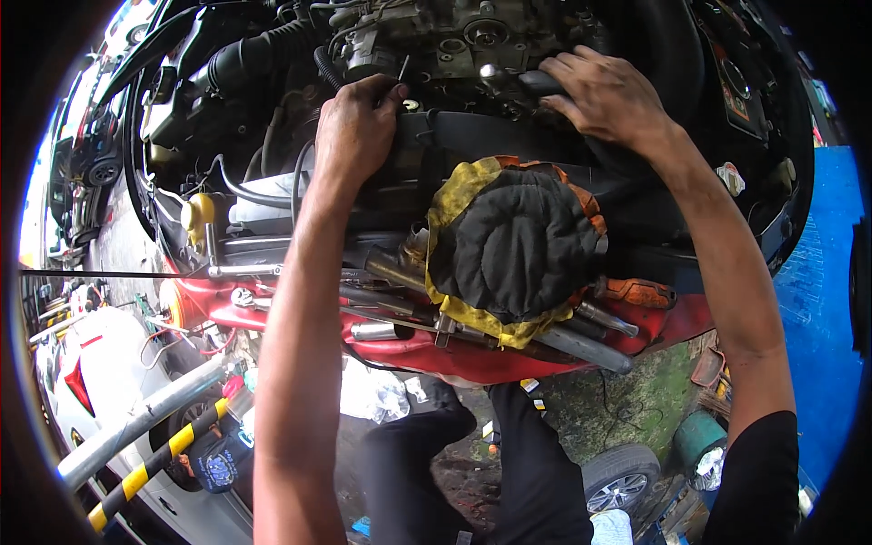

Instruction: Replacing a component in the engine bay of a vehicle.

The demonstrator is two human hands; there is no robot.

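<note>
At the front of an engine [472, 41], my left hand [356, 123] is closed, thumb and fingertips pressed together. A thin metal rod [403, 68] stands up right beside the fingertips; what they pinch is hidden. My right hand [607, 95] curls round the dark grip of a tool [542, 84] with a shiny round head, which looks like a ratchet. Fingers lie above the grip and the thumb below. Between my forearms, a round black padded cushion [513, 241] with a yellow and orange edge rests on the car's front.
Metal tools, including a socket wrench [245, 270], and an orange-handled tool [636, 292] lie along the red cover [409, 350]. A yellow cap [197, 213] sits at left. Below are a wheel [620, 481] and my legs. A striped bar [159, 463] crosses beside a white car [118, 372].
</note>
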